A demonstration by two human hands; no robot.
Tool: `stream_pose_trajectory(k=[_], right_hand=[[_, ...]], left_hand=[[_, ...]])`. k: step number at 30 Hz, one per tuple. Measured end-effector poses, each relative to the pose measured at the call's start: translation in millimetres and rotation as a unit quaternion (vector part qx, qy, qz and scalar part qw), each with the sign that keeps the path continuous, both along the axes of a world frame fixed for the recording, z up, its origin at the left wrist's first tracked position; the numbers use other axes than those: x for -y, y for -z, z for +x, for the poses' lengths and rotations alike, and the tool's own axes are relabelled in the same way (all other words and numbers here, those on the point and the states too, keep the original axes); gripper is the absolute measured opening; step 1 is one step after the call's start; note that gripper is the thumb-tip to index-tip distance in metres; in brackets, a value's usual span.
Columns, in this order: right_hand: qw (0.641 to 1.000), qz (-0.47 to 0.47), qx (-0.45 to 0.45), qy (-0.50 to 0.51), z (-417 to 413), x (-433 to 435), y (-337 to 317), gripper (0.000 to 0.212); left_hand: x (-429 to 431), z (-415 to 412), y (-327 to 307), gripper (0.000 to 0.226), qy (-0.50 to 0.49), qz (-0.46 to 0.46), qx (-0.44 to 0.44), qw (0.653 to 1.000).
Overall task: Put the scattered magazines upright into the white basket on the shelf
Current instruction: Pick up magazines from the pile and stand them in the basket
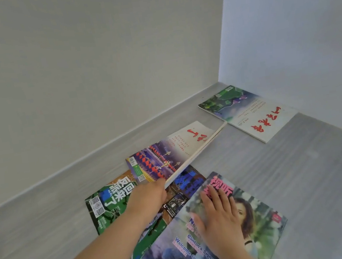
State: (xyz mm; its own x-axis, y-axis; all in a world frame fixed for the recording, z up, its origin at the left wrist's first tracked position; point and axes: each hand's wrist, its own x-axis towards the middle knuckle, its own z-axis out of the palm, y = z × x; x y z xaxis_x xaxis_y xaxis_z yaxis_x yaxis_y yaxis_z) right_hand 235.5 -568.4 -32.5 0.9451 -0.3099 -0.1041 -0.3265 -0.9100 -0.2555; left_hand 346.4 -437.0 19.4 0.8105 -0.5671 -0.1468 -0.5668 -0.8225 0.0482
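Several magazines lie scattered on a grey shelf surface (272, 176). My left hand (148, 198) grips a purple-and-white magazine (169, 154) by its near corner and holds it tilted up off the pile. Under it lies a green magazine (108, 203) with white characters. My right hand (219, 215) rests flat, fingers spread, on a magazine with a woman on its cover (258, 216). Another magazine with red script (249, 113) lies flat in the far right corner. The white basket is out of view.
A pale back wall (91, 74) and a right side wall (295, 33) close in the shelf. Bare grey surface shows between the pile and the far right magazine.
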Motion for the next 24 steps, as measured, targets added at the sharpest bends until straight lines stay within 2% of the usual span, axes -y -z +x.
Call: stream_pose_trajectory(k=[4, 6, 8, 10, 13, 16, 19, 21, 24], right_hand=[[0.978, 0.198, 0.064, 0.001, 12.7, -9.7, -6.0, 0.067], [0.937, 0.334, 0.096, 0.041, 25.4, -27.0, -24.3, 0.069], [0.882, 0.456, 0.09, 0.078, 38.0, -43.9, -41.4, 0.074], [0.849, 0.512, 0.072, 0.11, 48.8, -58.4, -51.7, 0.075], [0.839, 0.53, 0.046, 0.116, 57.7, -81.1, -58.2, 0.055], [0.878, 0.472, 0.041, 0.065, 56.4, -107.0, -64.6, 0.044], [0.905, 0.419, 0.066, 0.011, 55.2, -132.7, -81.6, 0.042], [0.909, 0.403, 0.102, -0.027, 54.7, -151.4, -100.7, 0.036], [0.909, 0.374, 0.144, -0.117, 54.0, -181.6, -136.7, 0.033]], left_hand=[[-24.7, -42.1, 2.7, 0.021, -0.091, -0.072, -0.029, 0.993], [-36.2, -59.4, 5.4, 0.023, -0.117, -0.091, -0.035, 0.988], [-46.4, -73.1, 4.5, 0.023, -0.133, -0.086, -0.032, 0.987], [-57.5, -83.0, 4.8, 0.025, -0.15, -0.066, -0.024, 0.986], [-78.7, -97.2, 5.7, 0.03, -0.173, -0.03, -0.019, 0.984], [-101.0, -112.5, 7.9, 0.028, -0.197, -0.05, -0.019, 0.979], [-123.1, -122.9, 5.2, 0.027, -0.267, -0.192, -0.052, 0.943], [-145.4, -127.2, -2.3, 0.031, -0.319, -0.288, -0.076, 0.9], [-189.6, -130.0, -16.7, 0.036, -0.363, -0.38, -0.062, 0.849]])
